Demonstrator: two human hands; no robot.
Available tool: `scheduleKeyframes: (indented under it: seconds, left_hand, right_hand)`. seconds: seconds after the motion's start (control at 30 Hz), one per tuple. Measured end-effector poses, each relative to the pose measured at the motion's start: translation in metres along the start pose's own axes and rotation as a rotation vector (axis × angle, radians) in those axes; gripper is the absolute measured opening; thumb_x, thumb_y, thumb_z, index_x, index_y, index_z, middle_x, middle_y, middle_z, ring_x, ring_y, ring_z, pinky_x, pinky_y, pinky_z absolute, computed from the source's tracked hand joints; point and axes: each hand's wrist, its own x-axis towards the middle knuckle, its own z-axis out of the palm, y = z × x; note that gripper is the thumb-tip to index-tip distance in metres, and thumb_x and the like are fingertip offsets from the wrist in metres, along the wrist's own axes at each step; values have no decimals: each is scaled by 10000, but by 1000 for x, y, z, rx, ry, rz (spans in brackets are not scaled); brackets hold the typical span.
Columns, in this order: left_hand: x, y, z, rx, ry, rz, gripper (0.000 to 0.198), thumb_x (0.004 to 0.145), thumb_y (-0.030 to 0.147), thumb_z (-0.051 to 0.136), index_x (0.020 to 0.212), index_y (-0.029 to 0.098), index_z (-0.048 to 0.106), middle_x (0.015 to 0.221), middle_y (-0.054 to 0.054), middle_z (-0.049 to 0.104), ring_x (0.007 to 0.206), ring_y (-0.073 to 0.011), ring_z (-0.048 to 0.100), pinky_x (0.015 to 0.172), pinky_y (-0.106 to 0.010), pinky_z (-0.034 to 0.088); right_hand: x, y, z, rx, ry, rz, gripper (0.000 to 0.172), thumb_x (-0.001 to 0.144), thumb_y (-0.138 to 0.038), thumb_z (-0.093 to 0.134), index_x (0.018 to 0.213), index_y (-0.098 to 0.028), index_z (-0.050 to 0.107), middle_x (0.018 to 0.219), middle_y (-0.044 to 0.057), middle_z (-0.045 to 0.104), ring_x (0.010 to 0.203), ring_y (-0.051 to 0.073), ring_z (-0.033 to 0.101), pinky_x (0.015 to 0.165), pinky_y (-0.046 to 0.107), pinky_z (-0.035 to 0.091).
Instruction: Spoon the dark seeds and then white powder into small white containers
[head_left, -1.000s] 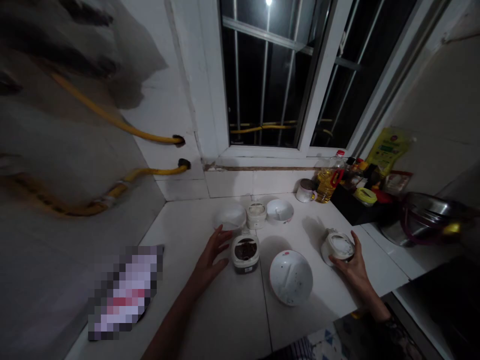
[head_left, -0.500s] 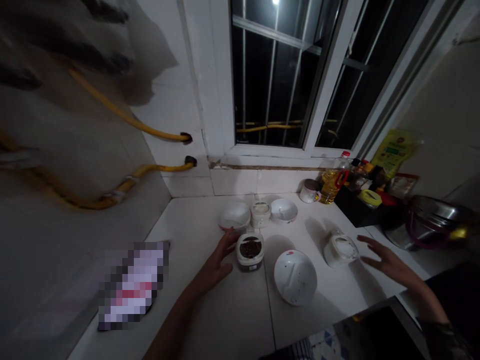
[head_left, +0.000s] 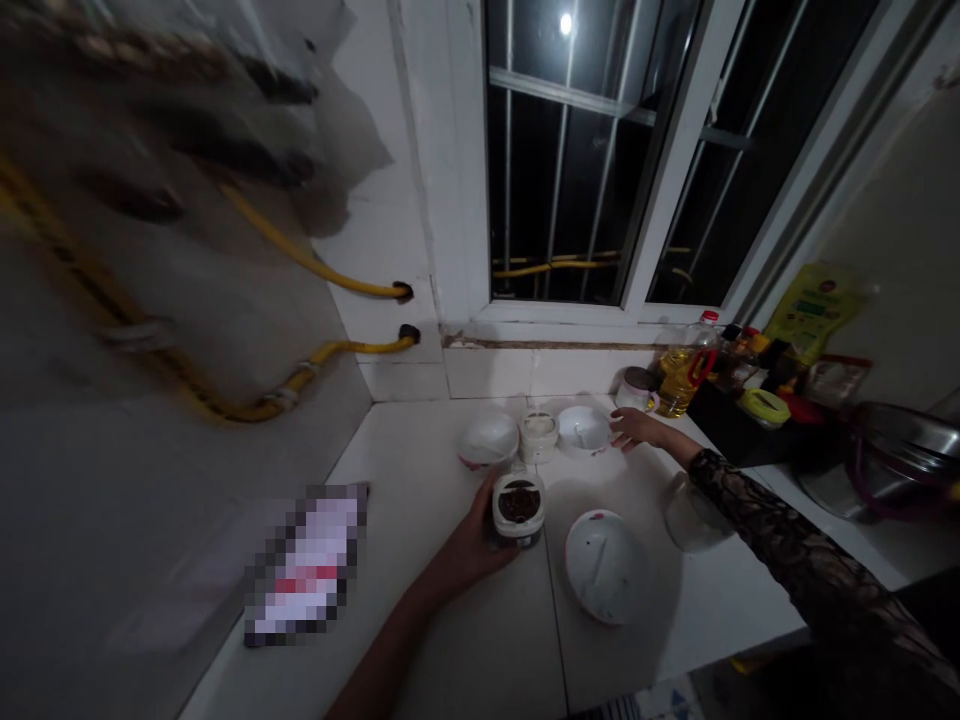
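My left hand (head_left: pixel 474 542) is wrapped around the side of a seasoning jar (head_left: pixel 519 503) with a pale rim and dark reddish-brown contents. At the back of the counter, my right hand (head_left: pixel 637 428) has its fingers stretched out beside the right rim of a white bowl (head_left: pixel 582 430); whether they touch it I cannot tell. Between that bowl and another white bowl (head_left: pixel 487 440) stands a pale lidded jar (head_left: pixel 538 436). A front bowl (head_left: pixel 604 568) holds a white spoon and dark specks. My right sleeve partly hides a third jar (head_left: pixel 691 515).
To the back right are a lidded cup (head_left: pixel 636 388), an oil bottle (head_left: pixel 681 380) and a black box (head_left: pixel 724 425) of condiments. A steel pot (head_left: pixel 892 455) stands further right. A blurred-out packet (head_left: pixel 307 565) lies by the left wall. Yellow pipes (head_left: pixel 330 272) run along that wall.
My left hand has closed around the jar with dark contents. My right hand has moved from beside the right-hand jar, back and left, to the rear bowl. The view has shifted slightly.
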Motion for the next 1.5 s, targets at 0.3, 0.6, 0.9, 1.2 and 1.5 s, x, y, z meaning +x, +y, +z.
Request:
scheduleKeyframes:
  seconds: [0.3, 0.6, 0.9, 1.2, 1.5]
  left_hand:
    - [7, 2, 8, -65, 52, -65, 1297, 661, 448, 858, 1585, 213, -21, 1557, -184, 381, 1430, -327, 414, 1202, -498, 292]
    - [11, 4, 5, -73, 45, -80, 1290, 617, 405, 889, 1589, 233, 57, 1565, -169, 385, 1442, -336, 396, 1210, -503, 270]
    - [13, 6, 4, -51, 55, -55, 1257, 588, 395, 901, 1582, 248, 146, 1583, -146, 367, 1455, -336, 378, 1218, -499, 257]
    - [13, 7, 3, -64, 51, -58, 1233, 592, 374, 903, 1579, 238, 177, 1569, -151, 393, 1441, -335, 399, 1207, -494, 280]
    - [11, 6, 2, -83, 60, -83, 1240, 579, 402, 914, 1575, 253, 191, 1611, -141, 323, 1478, -336, 332, 1220, -491, 245]
  right_hand:
    - [16, 9, 20, -44, -105, 128, 346, 963, -366, 613, 1255, -182, 597, 1256, 86, 623, 1032, 212, 651, 864, 423, 570]
    - [-21, 30, -25, -43, -141, 26, 460, 616, -30, 607, 1060, -132, 674, 725, -3, 667, 594, 159, 652, 644, 306, 590]
    - [-33, 38, -38, -47, -236, -49, 408, 433, -53, 699, 828, -148, 728, 742, -5, 697, 629, 172, 657, 532, 229, 520]
    - [-19, 13, -48, -452, -235, -305, 186, 601, -282, 814, 660, -152, 694, 615, 18, 664, 642, 211, 669, 639, 303, 547]
    - [19, -67, 43, -534, -183, -545, 1079, 526, -370, 917, 1475, -207, 429, 1526, 148, 445, 1315, 312, 509, 1054, 391, 432]
